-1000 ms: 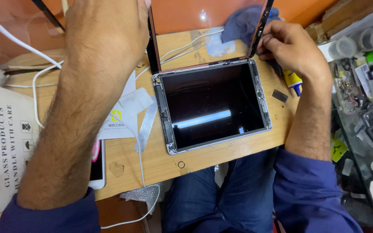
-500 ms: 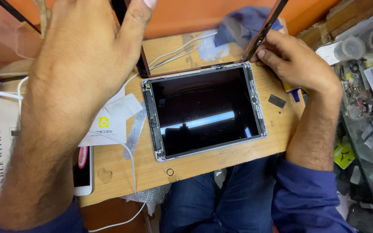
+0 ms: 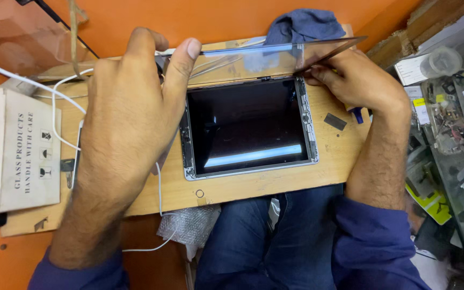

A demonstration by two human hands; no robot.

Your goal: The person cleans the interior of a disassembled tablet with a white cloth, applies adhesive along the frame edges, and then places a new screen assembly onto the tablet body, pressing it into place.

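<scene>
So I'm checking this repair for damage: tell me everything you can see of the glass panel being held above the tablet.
The glass panel is a thin, flat sheet, clear in the middle with a dark border, seen nearly edge-on. It looks whole; no cracks show from this angle. It is lifted and tilted over the far edge of the open tablet, seemingly hinged there. The left hand pinches its left end, and the right hand holds its right corner. A blue cloth lies behind it on the wooden board.
</scene>
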